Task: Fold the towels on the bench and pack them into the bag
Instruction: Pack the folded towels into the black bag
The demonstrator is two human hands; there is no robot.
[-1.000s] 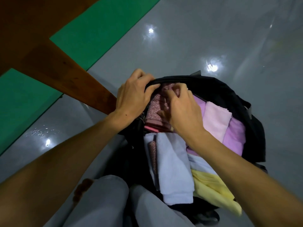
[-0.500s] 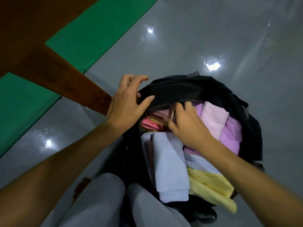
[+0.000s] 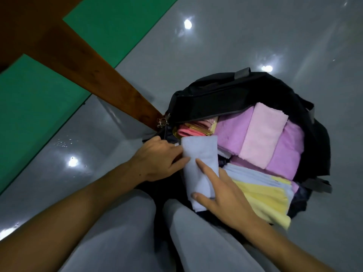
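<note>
I am at the packing step, with the folding apparently done for what I can see: my left hand point(image 3: 157, 160) pinches the left edge of the folded pale blue towel point(image 3: 198, 165), thumb on top and the other fingers tucked behind it, while my right hand point(image 3: 222, 195) rests on the towel with its fingers point(image 3: 204, 167) spread and straight, forefinger and thumb pressing the cloth flat. The towel stands at the near left of the open black bag point(image 3: 225, 95), which sits on the grey floor point(image 3: 216, 46) against the leg of the desk point(image 3: 94, 75). The bag already looks crammed with purple, pink and yellow towels. Next, I judge, I must push this one down into the gap beside them, keeping its fold tight so it does not spring open.
</note>
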